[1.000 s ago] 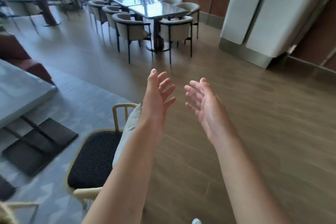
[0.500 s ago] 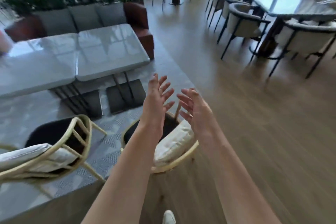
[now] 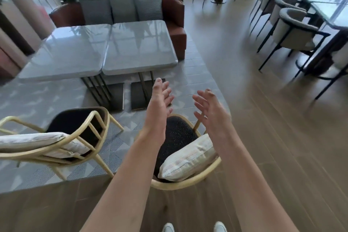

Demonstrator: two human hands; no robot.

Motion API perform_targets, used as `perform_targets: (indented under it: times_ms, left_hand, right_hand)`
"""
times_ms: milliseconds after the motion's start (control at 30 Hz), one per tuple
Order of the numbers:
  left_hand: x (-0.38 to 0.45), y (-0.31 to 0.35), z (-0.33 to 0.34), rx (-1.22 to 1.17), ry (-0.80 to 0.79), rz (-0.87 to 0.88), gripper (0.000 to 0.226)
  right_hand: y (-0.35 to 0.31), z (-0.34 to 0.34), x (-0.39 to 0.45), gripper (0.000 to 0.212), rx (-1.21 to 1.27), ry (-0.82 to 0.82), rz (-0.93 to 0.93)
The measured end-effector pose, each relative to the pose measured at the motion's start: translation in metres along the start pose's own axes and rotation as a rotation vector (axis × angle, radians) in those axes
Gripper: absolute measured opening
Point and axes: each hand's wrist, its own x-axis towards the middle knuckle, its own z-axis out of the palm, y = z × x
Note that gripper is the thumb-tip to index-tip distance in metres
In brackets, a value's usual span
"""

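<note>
Both my arms reach forward over a yellow-framed chair (image 3: 185, 184) with a black seat and a pale cushion (image 3: 186, 158) leaning against its back. My left hand (image 3: 160, 100) is held up with straight fingers and holds nothing. My right hand (image 3: 209, 105) is beside it, palm turned inward, fingers spread, also holding nothing. Neither hand touches the chair or the cushion.
A second yellow chair (image 3: 62, 137) with a cushion stands at the left. Two grey tables (image 3: 98, 51) pushed together sit beyond, with a brown sofa (image 3: 175, 17) and plants behind. Grey armchairs (image 3: 293, 28) line a long table at the right. Wooden floor (image 3: 282, 137) stretches to the right.
The view has swung left from the far dining tables to the two grey tables and yellow chairs. Both hands stay raised and spread, now a little further apart.
</note>
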Motion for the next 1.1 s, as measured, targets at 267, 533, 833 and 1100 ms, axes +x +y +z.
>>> perform_targets:
  times_ms: [267,533,833,1100]
  left_hand:
    - [0.005,-0.026,0.046,-0.012,0.196,-0.036,0.064]
    - [-0.006,-0.068,0.088,-0.061,0.400,-0.094,0.063]
    - [-0.015,-0.126,0.075,-0.156,0.584,-0.251,0.063]
    - [-0.026,-0.219,0.056,-0.232,0.679,-0.460,0.052]
  right_hand:
    - [-0.009,-0.033,0.040,0.048,-0.018,-0.178,0.136]
    - [-0.007,-0.073,0.064,0.046,-0.086,-0.314,0.248]
    - [0.057,-0.085,0.069,0.049,-0.186,-0.408,0.349]
    - [0.138,-0.113,0.075,0.051,-0.302,-0.328,0.467]
